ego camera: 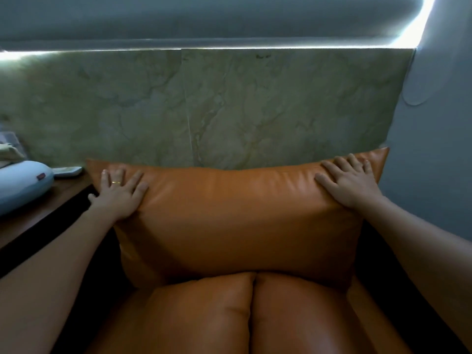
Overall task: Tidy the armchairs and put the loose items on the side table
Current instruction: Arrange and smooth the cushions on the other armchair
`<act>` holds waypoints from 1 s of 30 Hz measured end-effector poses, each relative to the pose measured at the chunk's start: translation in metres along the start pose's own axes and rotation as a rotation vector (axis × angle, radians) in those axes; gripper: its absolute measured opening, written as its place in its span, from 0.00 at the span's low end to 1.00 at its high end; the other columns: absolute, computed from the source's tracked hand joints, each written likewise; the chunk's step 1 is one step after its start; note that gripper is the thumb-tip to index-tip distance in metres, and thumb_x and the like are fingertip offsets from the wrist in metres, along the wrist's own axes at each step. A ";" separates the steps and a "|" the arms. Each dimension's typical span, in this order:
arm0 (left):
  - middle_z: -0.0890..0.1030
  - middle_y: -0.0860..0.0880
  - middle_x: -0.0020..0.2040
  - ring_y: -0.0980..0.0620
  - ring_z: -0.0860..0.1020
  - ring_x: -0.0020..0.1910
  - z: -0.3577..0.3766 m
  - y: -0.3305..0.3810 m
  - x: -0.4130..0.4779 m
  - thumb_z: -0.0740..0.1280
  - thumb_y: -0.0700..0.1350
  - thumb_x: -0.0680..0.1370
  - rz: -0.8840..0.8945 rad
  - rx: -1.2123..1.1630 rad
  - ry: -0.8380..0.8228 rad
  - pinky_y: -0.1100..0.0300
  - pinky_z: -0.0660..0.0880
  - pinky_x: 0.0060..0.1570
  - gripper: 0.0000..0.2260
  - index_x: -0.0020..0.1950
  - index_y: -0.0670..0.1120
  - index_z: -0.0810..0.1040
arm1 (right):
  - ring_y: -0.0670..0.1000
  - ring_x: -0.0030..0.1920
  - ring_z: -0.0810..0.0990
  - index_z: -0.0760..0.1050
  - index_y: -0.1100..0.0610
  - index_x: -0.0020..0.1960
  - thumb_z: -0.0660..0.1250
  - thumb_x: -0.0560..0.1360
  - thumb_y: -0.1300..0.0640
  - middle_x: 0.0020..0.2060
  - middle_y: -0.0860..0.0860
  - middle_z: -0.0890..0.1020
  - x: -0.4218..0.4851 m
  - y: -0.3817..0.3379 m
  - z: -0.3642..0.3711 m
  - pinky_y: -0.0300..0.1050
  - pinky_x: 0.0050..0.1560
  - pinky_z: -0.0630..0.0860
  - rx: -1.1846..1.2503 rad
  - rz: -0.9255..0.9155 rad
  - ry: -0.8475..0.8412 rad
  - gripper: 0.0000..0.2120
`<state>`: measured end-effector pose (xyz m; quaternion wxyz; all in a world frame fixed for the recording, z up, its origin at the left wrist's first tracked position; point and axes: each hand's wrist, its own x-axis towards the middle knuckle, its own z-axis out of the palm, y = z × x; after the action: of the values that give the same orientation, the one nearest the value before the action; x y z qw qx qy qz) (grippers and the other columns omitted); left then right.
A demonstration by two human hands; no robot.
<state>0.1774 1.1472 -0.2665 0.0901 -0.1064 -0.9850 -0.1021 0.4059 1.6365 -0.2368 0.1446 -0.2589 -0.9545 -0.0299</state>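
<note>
**Item:** orange back cushion of the armchair. It stood upright against the marble wall panel, above two seat cushions.

**Hold:** left grip and right grip were both spread flat with straight fingers. They pressed on the cushion's upper corners and pinched nothing, judged to be squaring and settling it.

**Edges:** the cushion's left corner lay just beside the tabletop. Its right corner lay near the grey wall.

**Room:** little sideways, free upward.

**Loose items:** the tabletop carried a pale blue pillow and a white remote, judged already placed.
</note>
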 end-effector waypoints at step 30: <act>0.55 0.58 0.80 0.59 0.53 0.78 0.038 -0.046 -0.444 0.57 0.73 0.74 0.048 -0.896 -0.311 0.59 0.52 0.74 0.33 0.78 0.68 0.54 | 0.49 0.81 0.42 0.45 0.32 0.78 0.61 0.80 0.39 0.81 0.39 0.44 -0.454 -0.226 0.005 0.59 0.78 0.52 1.016 -0.069 -0.392 0.34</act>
<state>0.5881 1.0266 -0.4001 -0.1111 -0.1715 -0.8430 -0.4976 0.6650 1.2213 -0.3696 0.0697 -0.1259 -0.8658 0.4792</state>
